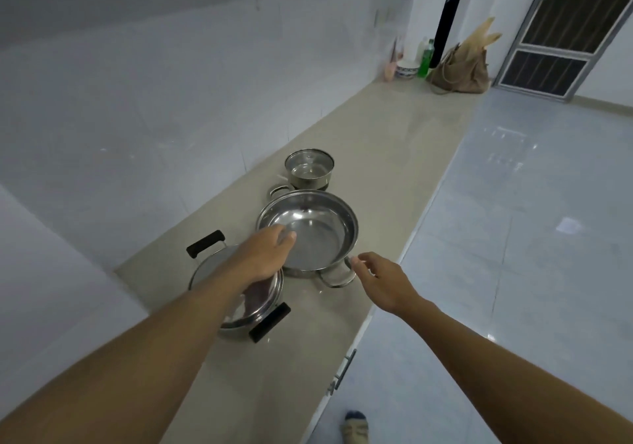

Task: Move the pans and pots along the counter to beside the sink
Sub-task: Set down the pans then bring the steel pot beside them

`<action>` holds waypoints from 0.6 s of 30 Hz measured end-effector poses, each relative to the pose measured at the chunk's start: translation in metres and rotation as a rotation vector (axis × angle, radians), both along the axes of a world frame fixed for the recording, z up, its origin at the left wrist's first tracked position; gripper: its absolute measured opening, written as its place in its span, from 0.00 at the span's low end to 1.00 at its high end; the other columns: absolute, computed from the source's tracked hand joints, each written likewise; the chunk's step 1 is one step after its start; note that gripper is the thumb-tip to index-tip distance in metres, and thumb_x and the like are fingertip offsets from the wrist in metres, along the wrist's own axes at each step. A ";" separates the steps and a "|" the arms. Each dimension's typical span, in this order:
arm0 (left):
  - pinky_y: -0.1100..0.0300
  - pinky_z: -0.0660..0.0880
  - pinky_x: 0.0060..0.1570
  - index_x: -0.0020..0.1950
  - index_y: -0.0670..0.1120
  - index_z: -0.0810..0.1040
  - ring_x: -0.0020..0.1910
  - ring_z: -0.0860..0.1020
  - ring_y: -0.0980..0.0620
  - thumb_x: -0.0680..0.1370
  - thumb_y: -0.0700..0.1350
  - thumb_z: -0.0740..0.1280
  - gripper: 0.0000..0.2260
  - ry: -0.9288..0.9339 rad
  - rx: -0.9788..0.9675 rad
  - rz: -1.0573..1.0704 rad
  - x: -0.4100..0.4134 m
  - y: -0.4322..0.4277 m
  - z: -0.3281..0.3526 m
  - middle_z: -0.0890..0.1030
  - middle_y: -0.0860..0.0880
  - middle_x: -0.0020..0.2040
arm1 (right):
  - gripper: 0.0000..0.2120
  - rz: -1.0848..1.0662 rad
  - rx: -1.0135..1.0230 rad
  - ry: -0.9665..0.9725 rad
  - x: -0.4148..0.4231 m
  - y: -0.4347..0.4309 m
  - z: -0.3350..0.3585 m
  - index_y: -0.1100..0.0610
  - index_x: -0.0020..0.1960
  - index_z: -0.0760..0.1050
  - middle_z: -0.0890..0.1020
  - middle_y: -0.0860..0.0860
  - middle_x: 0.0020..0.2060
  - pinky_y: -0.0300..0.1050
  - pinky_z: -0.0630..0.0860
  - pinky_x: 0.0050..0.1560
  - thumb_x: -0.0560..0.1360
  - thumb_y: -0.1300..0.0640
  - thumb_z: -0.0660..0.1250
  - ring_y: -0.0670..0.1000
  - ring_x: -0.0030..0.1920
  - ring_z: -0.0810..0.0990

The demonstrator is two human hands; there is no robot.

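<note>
A wide shallow steel pan (318, 234) sits mid-counter with a wire handle (337, 277) at its near side. My left hand (265, 255) reaches over its near-left rim, fingers loosely curled, holding nothing. My right hand (380, 279) hovers with fingers apart just right of the near handle, apparently not touching it. A lidded steel pot (253, 301) with black handles sits nearer me, partly hidden by my left forearm. A small deep steel pot (309, 169) stands behind the pan.
The beige counter (394, 155) runs away along the tiled wall. At its far end stand a brown bag (462, 70), a green bottle (424, 61) and a bowl (407, 68). Glossy floor lies to the right; no sink is in view.
</note>
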State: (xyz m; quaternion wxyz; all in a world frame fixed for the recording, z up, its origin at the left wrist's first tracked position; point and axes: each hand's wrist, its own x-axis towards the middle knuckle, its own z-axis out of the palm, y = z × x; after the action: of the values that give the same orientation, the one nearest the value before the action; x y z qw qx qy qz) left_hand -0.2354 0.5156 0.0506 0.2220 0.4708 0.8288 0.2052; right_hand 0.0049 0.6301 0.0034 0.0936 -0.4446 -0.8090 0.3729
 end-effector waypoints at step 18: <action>0.45 0.72 0.64 0.71 0.48 0.69 0.63 0.75 0.42 0.81 0.56 0.61 0.21 -0.009 -0.208 0.270 -0.065 0.102 -0.074 0.74 0.44 0.68 | 0.21 0.128 -0.049 0.039 -0.085 0.136 -0.085 0.57 0.69 0.65 0.74 0.54 0.56 0.59 0.80 0.54 0.81 0.47 0.63 0.57 0.53 0.77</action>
State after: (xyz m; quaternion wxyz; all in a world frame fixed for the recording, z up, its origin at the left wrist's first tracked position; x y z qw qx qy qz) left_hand -0.3003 0.6178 -0.0229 0.2436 0.3288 0.9003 0.1485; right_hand -0.0804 0.7661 -0.0818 0.0744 -0.3867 -0.8244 0.4065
